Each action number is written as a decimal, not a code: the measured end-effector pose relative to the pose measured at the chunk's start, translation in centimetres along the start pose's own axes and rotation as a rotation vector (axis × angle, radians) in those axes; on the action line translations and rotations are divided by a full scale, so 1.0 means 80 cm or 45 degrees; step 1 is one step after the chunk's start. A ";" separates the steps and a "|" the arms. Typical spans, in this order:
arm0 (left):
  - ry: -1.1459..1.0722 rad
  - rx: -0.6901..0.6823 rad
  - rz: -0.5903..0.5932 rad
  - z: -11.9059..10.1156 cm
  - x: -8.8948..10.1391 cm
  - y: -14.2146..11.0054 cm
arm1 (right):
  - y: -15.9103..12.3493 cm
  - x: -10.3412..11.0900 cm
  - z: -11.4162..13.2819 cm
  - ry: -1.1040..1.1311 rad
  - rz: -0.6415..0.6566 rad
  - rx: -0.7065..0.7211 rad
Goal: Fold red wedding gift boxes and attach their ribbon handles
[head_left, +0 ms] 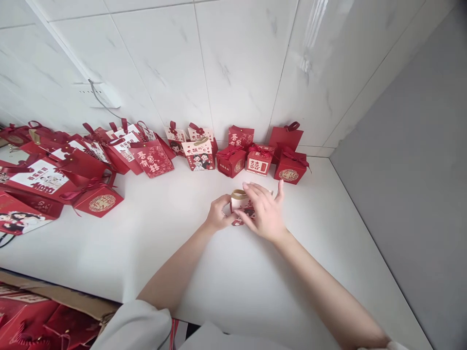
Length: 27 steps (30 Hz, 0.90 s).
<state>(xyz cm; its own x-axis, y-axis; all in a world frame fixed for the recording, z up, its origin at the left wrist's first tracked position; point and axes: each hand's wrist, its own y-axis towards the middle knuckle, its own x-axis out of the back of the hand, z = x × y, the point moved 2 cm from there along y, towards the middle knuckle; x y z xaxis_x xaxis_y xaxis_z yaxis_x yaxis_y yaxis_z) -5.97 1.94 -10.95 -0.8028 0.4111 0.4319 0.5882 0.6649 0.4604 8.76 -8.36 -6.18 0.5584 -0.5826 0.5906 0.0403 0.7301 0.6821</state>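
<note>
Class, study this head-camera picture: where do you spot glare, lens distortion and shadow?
Head view: glare streaks the wall tiles at upper right; wide-angle distortion tilts the tile joints and fans the forearms outwards; lighting is soft and even, with faint shadow under the left hand and right hand holding the small gift bag on the white counter.

A small gift bag (241, 203) stands on the table (182, 243), before a row of boxes (260, 160) along the wall (219, 63).

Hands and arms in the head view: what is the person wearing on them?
Both hands, left and right, are bare, with no gloves; no rings or watch are visible. The forearms are bare too. Pale, whitish sleeves sit pushed up near the elbows at the bottom edge.
</note>
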 end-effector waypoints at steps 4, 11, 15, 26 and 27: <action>0.034 -0.023 0.041 -0.008 -0.008 -0.003 | 0.012 0.014 0.010 0.100 -0.071 -0.162; -0.134 0.162 0.164 0.002 -0.010 0.003 | 0.016 0.029 -0.016 0.460 -0.293 -0.491; -0.285 0.316 0.230 0.016 -0.017 0.007 | -0.001 -0.002 -0.034 0.663 -0.331 -0.620; -0.353 0.446 -0.046 0.022 -0.006 0.017 | -0.043 -0.075 -0.083 0.910 -0.158 -0.995; -0.412 0.442 -0.039 0.021 -0.006 0.019 | -0.043 -0.075 -0.085 0.920 -0.128 -0.981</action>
<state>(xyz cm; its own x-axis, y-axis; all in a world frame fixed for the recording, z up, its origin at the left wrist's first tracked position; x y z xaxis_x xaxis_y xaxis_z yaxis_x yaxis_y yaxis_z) -4.86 3.75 -11.75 -0.8409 0.5246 0.1330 0.5406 0.8262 0.1588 10.89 -4.96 -14.97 0.8731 -0.4870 -0.0225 0.4864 0.8672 0.1065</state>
